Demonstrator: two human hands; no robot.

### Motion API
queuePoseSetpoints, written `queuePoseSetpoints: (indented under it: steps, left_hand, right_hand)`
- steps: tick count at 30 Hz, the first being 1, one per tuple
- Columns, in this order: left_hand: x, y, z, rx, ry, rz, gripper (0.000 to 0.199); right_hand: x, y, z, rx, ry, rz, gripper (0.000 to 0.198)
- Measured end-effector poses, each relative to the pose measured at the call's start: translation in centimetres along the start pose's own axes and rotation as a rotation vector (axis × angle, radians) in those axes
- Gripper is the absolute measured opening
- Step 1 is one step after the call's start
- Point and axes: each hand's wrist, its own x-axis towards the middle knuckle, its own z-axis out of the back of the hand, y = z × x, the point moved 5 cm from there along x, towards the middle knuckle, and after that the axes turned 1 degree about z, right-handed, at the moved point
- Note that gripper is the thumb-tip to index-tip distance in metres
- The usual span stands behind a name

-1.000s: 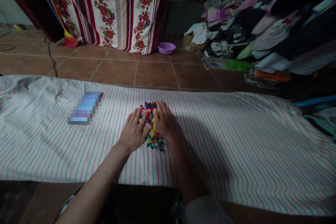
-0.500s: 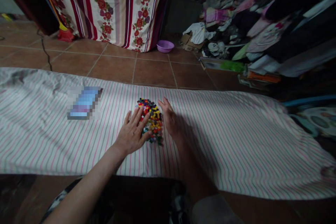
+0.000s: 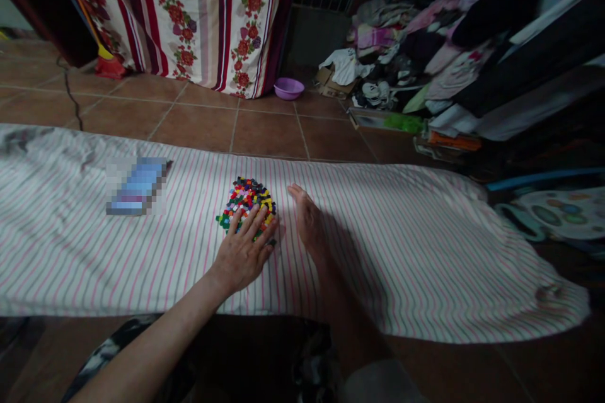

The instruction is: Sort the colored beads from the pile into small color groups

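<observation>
A flat heap of small multicoloured pieces [image 3: 250,194], like tiny blocks or beads, lies on the striped cloth [image 3: 401,245]. My left hand [image 3: 244,250] rests palm down on the near side of the heap, fingers spread, hiding some pieces. To the right of the heap and apart from it, my right hand [image 3: 308,221] stands on its edge over the cloth. Its fingers are stretched out, with nothing visible in them.
A blurred-out flat blue object [image 3: 139,186] lies on the cloth to the left. Beyond the cloth are a tiled floor, a purple basin [image 3: 288,88], a floral curtain [image 3: 198,19] and a red broom [image 3: 109,67]. Piled clothes [image 3: 378,38] fill the back right.
My left hand has drawn back toward the near edge of the heap, uncovering green pieces at its left. My right hand now stands further from the heap. The view has shifted slightly.
</observation>
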Motion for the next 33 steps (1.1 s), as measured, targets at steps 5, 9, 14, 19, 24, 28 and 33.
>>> queuePoseSetpoints:
  steps: [5,9,14,19,24,28,33]
  left_hand:
    - [0.4,-2.7,0.0,-0.034,-0.021,-0.107,0.048]
    - [0.9,-3.8,-1.2,-0.021,-0.033,-0.109,0.043]
    - [1.0,-2.8,-1.7,0.018,-0.038,-0.035,0.045]
    - [0.6,-1.9,-1.0,0.012,-0.056,-0.022,0.047]
    - [-0.1,-0.7,-0.4,-0.028,-0.013,-0.038,0.050]
    - [-0.3,-0.4,-0.4,-0.072,0.008,-0.055,0.048]
    - [-0.3,-0.4,0.3,-0.100,-0.120,-0.054,0.040]
  right_hand:
    - [0.1,-0.7,-0.3,0.039,-0.034,-0.035,0.070]
    - [0.2,-0.7,-1.1,0.050,-0.017,-0.096,0.073]
    - [0.5,-0.2,-2.2,0.040,-0.010,-0.090,0.072]
    - [1.0,-0.5,-2.5,-0.030,-0.039,-0.012,0.067]
    - [0.8,0.4,-3.8,-0.268,0.107,0.139,0.057]
    - [0.1,1.5,-5.5,-0.385,0.245,0.274,0.055]
    - [0.0,2.0,-5.7,-0.379,0.275,0.274,0.057]
